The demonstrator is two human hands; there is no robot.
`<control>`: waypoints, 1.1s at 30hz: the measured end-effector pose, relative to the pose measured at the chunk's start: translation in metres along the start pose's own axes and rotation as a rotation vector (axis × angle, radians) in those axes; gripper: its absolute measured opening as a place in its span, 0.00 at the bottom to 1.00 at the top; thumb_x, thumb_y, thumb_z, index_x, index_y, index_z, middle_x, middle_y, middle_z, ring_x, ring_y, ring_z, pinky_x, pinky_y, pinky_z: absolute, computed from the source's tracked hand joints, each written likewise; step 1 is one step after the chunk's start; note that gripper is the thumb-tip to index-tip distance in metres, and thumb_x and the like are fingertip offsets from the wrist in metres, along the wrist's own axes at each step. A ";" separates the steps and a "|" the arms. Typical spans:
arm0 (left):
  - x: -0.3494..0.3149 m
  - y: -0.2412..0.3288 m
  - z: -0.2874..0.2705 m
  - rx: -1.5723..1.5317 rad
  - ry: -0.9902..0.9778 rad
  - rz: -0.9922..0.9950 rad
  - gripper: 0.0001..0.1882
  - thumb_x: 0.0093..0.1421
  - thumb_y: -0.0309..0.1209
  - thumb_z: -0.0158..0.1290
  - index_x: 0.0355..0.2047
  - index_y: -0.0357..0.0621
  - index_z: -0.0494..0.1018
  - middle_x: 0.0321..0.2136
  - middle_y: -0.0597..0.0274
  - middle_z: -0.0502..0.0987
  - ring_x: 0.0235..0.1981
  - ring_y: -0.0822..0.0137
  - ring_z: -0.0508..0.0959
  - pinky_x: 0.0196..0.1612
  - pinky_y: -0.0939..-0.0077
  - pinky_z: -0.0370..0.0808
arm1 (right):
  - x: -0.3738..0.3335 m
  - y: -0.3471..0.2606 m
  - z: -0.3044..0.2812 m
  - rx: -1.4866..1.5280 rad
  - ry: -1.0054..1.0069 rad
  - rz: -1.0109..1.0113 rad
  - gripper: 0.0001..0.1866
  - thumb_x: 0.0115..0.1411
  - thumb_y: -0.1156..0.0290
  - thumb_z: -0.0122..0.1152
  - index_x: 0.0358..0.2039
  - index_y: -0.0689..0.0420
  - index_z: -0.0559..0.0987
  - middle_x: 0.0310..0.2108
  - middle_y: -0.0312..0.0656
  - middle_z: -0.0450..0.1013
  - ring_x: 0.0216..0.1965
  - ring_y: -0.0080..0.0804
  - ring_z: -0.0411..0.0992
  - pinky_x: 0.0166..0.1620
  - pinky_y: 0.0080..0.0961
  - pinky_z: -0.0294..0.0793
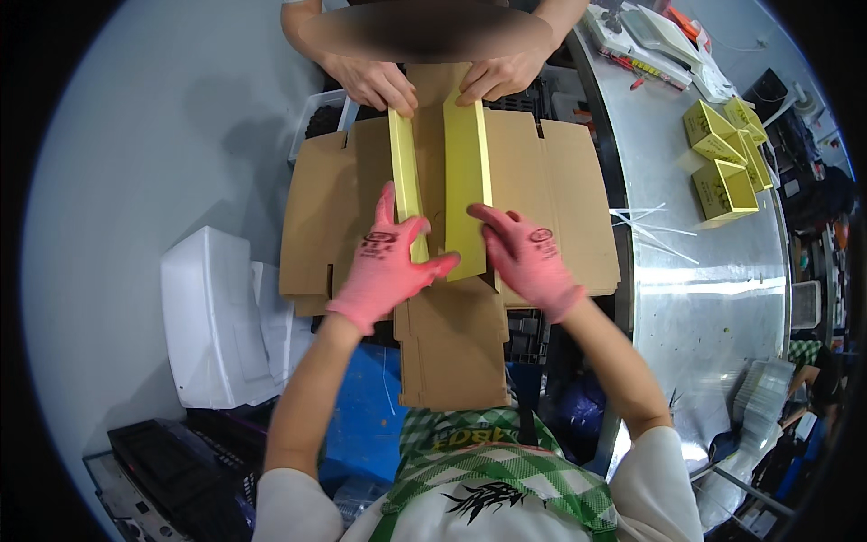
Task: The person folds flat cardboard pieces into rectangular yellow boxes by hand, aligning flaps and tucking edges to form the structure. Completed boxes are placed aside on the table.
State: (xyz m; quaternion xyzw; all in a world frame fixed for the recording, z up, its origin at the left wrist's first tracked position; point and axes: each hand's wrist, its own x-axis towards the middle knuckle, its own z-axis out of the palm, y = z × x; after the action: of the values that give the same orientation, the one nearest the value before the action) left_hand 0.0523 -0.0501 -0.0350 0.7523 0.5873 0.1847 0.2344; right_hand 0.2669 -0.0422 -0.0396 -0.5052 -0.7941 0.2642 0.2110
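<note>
Two long yellow strips, the left one (404, 158) narrower and the right one (466, 181) wider, stand lengthwise over flattened brown cardboard (564, 199). My left hand (384, 271), in a pink glove, is at the near end of the left strip with its fingers spread and the thumb pointing toward the gap. The right strip's outer edge meets the bent fingers of my right hand (528, 257), gloved alike; its index fingertip lies over that edge. Across from me a co-worker's bare hands, left in view (375, 86) and right in view (497, 77), hold the far ends.
A metal table (704, 289) runs along the right, bearing several yellow open boxes (722, 190), thin white strips (664, 230) and a white device (646, 41). At left stands a white foam piece (212, 316) by the wall. Below the cardboard is a blue surface (366, 397).
</note>
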 end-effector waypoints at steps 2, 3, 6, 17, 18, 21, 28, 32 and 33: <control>-0.013 -0.038 -0.019 -0.268 -0.182 0.184 0.34 0.41 0.41 0.71 0.47 0.44 0.70 0.67 0.36 0.34 0.69 0.44 0.41 0.66 0.65 0.54 | -0.005 0.015 -0.024 0.234 -0.178 -0.105 0.27 0.56 0.83 0.47 0.58 0.54 0.66 0.42 0.49 0.68 0.45 0.44 0.71 0.49 0.32 0.70; -0.015 -0.042 -0.037 -0.277 -0.291 0.183 0.33 0.41 0.38 0.70 0.47 0.44 0.70 0.67 0.38 0.33 0.69 0.46 0.39 0.66 0.65 0.54 | -0.007 0.021 -0.035 0.201 -0.235 -0.109 0.28 0.54 0.83 0.48 0.57 0.55 0.67 0.46 0.50 0.66 0.48 0.46 0.69 0.51 0.33 0.69; -0.012 -0.039 -0.064 -0.189 -0.472 0.200 0.31 0.41 0.32 0.68 0.47 0.46 0.70 0.69 0.46 0.34 0.68 0.49 0.45 0.63 0.64 0.60 | -0.004 0.029 -0.049 -0.279 -0.221 -0.282 0.33 0.40 0.76 0.64 0.52 0.50 0.71 0.56 0.51 0.60 0.55 0.47 0.64 0.56 0.38 0.65; 0.009 -0.052 0.001 0.277 0.033 0.348 0.18 0.43 0.41 0.65 0.31 0.46 0.75 0.28 0.65 0.73 0.24 0.61 0.75 0.28 0.68 0.73 | 0.010 0.055 -0.032 -0.137 -0.028 -0.578 0.17 0.45 0.55 0.65 0.26 0.51 0.72 0.28 0.35 0.66 0.24 0.36 0.69 0.26 0.31 0.69; 0.012 -0.047 0.011 0.267 0.118 0.263 0.18 0.44 0.41 0.65 0.32 0.46 0.75 0.27 0.65 0.73 0.23 0.61 0.75 0.27 0.69 0.73 | 0.014 0.054 -0.020 -0.177 0.044 -0.493 0.17 0.45 0.54 0.65 0.24 0.51 0.71 0.26 0.35 0.66 0.23 0.35 0.69 0.26 0.31 0.69; 0.018 -0.013 0.029 0.292 0.156 0.248 0.19 0.50 0.42 0.61 0.39 0.46 0.75 0.28 0.63 0.73 0.24 0.61 0.76 0.28 0.68 0.73 | 0.024 0.035 0.008 -0.388 0.209 -0.381 0.18 0.47 0.50 0.65 0.22 0.50 0.73 0.23 0.34 0.65 0.22 0.34 0.70 0.25 0.31 0.68; 0.025 -0.007 0.022 0.393 0.040 0.263 0.20 0.46 0.48 0.62 0.31 0.46 0.74 0.24 0.65 0.70 0.23 0.61 0.75 0.26 0.68 0.71 | 0.028 0.031 0.004 -0.370 0.005 -0.332 0.15 0.51 0.53 0.62 0.31 0.50 0.77 0.31 0.38 0.70 0.30 0.35 0.73 0.32 0.30 0.73; 0.017 -0.012 0.022 0.371 0.049 0.178 0.22 0.41 0.50 0.64 0.22 0.47 0.70 0.21 0.66 0.68 0.21 0.62 0.74 0.23 0.69 0.70 | 0.002 0.032 -0.012 0.257 0.102 -0.343 0.22 0.52 0.65 0.58 0.50 0.47 0.73 0.49 0.45 0.67 0.44 0.45 0.71 0.44 0.37 0.73; 0.015 -0.010 0.023 0.382 0.056 0.204 0.22 0.41 0.50 0.64 0.21 0.47 0.70 0.21 0.66 0.68 0.21 0.63 0.74 0.23 0.70 0.70 | -0.022 0.039 -0.004 0.170 0.105 -0.374 0.26 0.52 0.68 0.56 0.54 0.44 0.70 0.52 0.45 0.65 0.48 0.47 0.70 0.48 0.39 0.72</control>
State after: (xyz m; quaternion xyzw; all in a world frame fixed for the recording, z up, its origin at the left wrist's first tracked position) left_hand 0.0608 -0.0364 -0.0601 0.8333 0.5385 0.1136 0.0515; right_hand 0.3048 -0.0481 -0.0630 -0.3425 -0.8367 0.2599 0.3391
